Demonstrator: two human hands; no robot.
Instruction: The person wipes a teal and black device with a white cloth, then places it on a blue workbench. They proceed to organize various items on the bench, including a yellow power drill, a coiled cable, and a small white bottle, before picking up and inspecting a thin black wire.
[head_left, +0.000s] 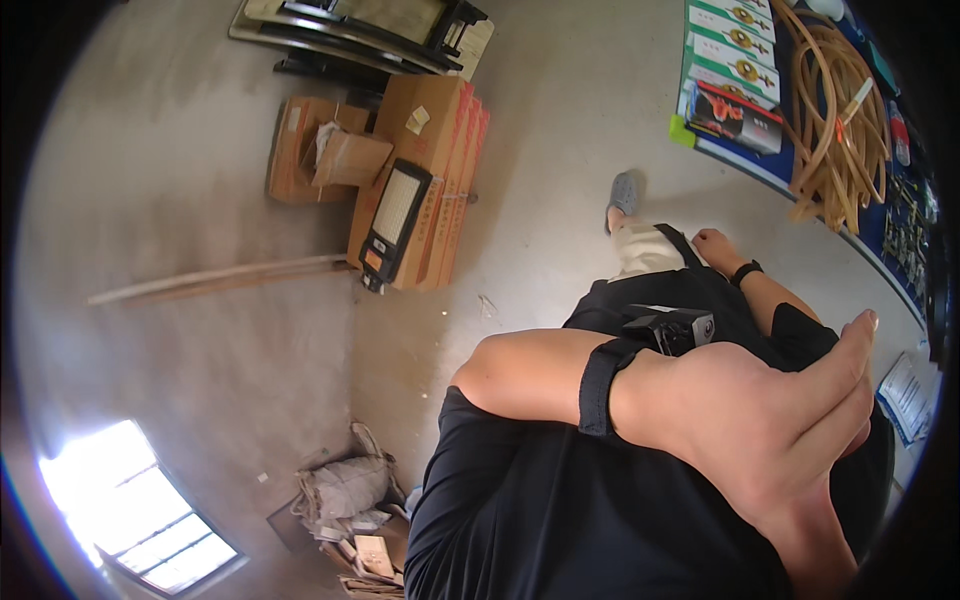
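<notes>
My left hand (780, 427) is raised close to the camera, its back and side in view, fingers pointing right and thumb side running to the lower edge. Its palm is hidden, so what it touches cannot be told. A black strap (600, 390) circles that wrist, and a small black and grey camera-like device (675, 330) shows beside it. Lower down, by my thigh, my right hand (716, 251) hangs with curled fingers and nothing visible in it; a black band (746, 271) is around the wrist. My black shirt, light trousers and one grey clog (623, 193) are below.
At the right, a blue-topped table (787, 169) bears boxes (735, 45), a coil of tan hose (840, 127) and small metal parts. Large cartons (420, 135) with a solar-type lamp (395, 217) lean by the wall. A filled sack (349, 487) and scrap cardboard lie at lower left.
</notes>
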